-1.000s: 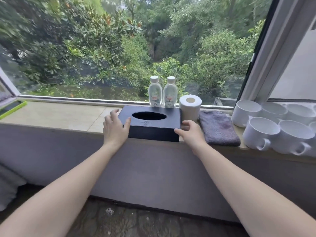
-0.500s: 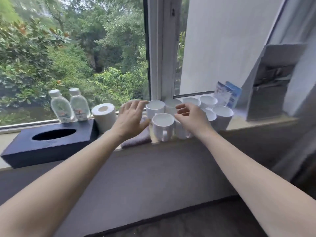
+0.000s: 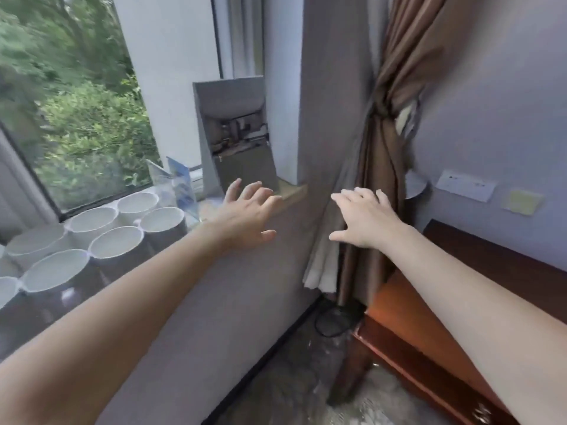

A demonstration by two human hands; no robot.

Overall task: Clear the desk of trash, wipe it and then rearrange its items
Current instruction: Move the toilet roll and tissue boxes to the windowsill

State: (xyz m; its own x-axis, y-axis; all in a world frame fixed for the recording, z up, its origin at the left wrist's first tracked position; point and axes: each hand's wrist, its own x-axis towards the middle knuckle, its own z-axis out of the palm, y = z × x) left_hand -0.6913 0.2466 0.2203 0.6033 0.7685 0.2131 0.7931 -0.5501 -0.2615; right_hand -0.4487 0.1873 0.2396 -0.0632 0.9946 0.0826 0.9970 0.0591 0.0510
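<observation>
Both my hands are stretched out in the air with fingers spread and hold nothing. My left hand (image 3: 248, 214) hovers at the right end of the window ledge (image 3: 293, 191), just in front of a grey box-like holder (image 3: 236, 142) that leans against the wall. My right hand (image 3: 363, 217) hangs in front of the tied brown curtain (image 3: 386, 142), off the ledge. Several white mugs (image 3: 118, 240) stand grouped on the ledge at the left. A blue and white card stand (image 3: 181, 185) sits between the mugs and the grey holder.
A wooden desk (image 3: 429, 338) fills the lower right, against a wall with a white socket plate (image 3: 464, 185) and a yellow note (image 3: 521, 202). A dark cable (image 3: 333, 322) lies on the floor below the curtain. The window (image 3: 76, 102) shows greenery.
The view has swung right along the ledge. Both hands left the tissue box, passed over the mugs and now reach toward the ledge's right end and the curtain.
</observation>
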